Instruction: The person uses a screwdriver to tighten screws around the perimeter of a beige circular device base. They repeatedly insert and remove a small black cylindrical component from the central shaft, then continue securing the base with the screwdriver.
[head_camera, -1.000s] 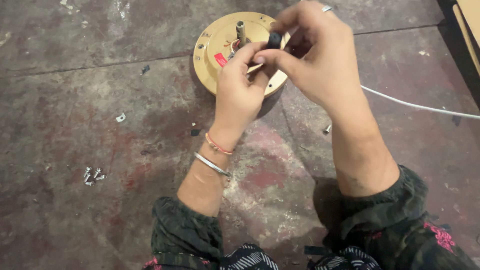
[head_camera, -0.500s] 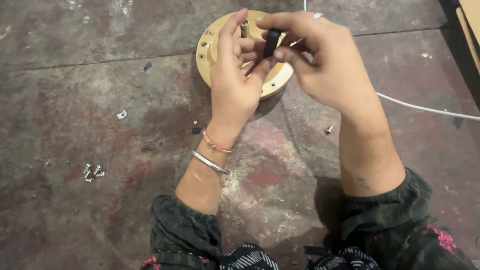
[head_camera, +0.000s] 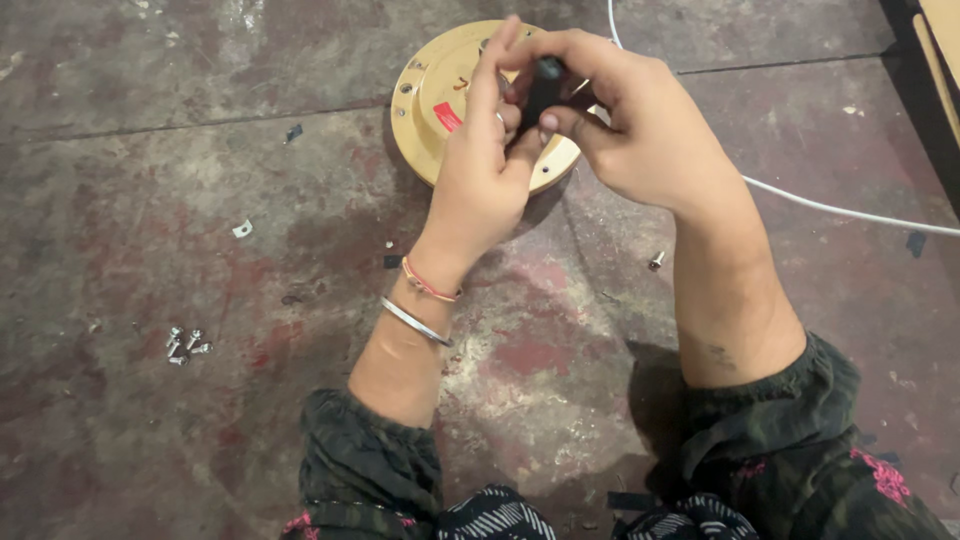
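Both hands on a small black part, above the tan round disc.

Left hand (head_camera: 485, 175) and right hand (head_camera: 640, 130) meet over the disc (head_camera: 430, 100) at the floor's far edge; fingers of both pinch the black part (head_camera: 546, 85) between them. White cable (head_camera: 840, 208) runs off to the right edge. Loose screws (head_camera: 183, 345) lie near the left edge, one screw (head_camera: 656, 261) beside the right forearm.

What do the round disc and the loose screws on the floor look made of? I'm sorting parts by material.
Round disc: smooth tan surface with a dull sheen, probably painted metal or plastic; hard to tell. Loose screws: bright silvery glint, likely plated steel.
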